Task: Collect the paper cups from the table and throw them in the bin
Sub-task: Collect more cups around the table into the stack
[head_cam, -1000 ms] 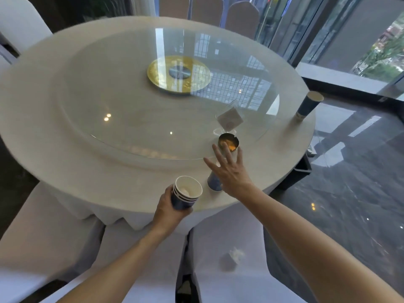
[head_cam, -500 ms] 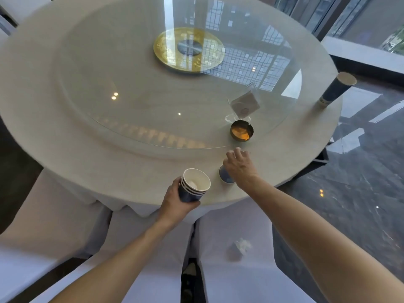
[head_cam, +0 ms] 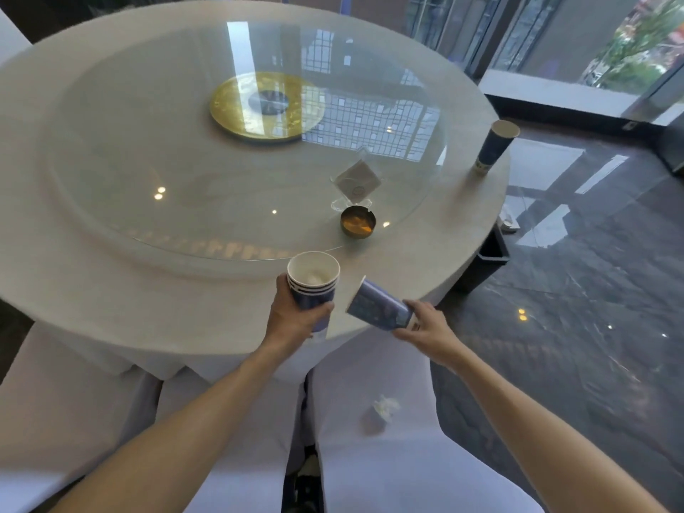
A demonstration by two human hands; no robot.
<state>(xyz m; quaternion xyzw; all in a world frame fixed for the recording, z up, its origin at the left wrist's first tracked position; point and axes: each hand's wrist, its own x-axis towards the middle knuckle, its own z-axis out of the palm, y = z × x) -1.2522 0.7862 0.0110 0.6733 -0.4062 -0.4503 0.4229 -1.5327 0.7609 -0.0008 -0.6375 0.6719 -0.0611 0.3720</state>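
My left hand (head_cam: 294, 315) grips a stack of blue paper cups (head_cam: 312, 281) upright over the near edge of the round table (head_cam: 111, 290). My right hand (head_cam: 425, 329) holds a single blue paper cup (head_cam: 377, 307) by its base, tipped on its side with the mouth pointing left toward the stack. The two are close but apart. Another blue paper cup (head_cam: 494, 146) stands upside down at the table's right edge. A dark bin (head_cam: 488, 261) sits on the floor under that right edge, partly hidden by the table.
A glass turntable (head_cam: 185, 161) covers the table's middle, with a gold disc (head_cam: 266, 105), a clear card stand (head_cam: 357, 181) and a brass ashtray (head_cam: 358, 222) on it. White-covered chairs (head_cam: 388, 457) stand below me, one with a crumpled tissue (head_cam: 385, 405). Glossy dark floor lies to the right.
My right hand closed on the cup that stood on the table, lifted it and tipped it sideways. The stack in my left hand rose slightly and came closer to it.
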